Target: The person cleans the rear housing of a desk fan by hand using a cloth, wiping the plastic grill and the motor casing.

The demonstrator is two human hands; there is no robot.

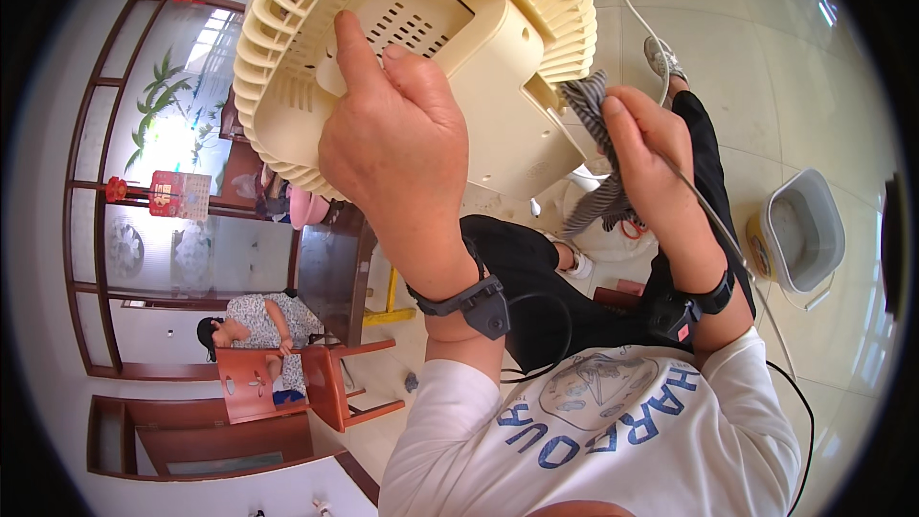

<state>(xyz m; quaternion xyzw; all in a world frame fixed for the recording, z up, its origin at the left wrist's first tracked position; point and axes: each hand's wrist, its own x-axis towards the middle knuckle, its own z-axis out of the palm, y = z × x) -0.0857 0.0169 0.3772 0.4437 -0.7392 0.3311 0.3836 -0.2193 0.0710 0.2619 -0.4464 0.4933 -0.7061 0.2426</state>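
Note:
A cream plastic appliance housing (495,115) with a ribbed rim and a slotted panel is tilted up before me. My left hand (402,129) lies against its inner side, index finger extended and thumb beside it. The other fingers are hidden, so a grip cannot be made out. In my right hand (650,151) a dark striped cloth (603,126) is pinched, its upper end at the housing's lower right edge. A thin metal rod (711,219) runs down along my right wrist; whether I hold it cannot be made out.
A grey-lined bucket (804,230) stands on the tiled floor (739,50) to the right. A white cord (632,7) hangs beside the housing. At the left, a person (262,319) sits on a red wooden chair (323,380) by a dark table (334,266).

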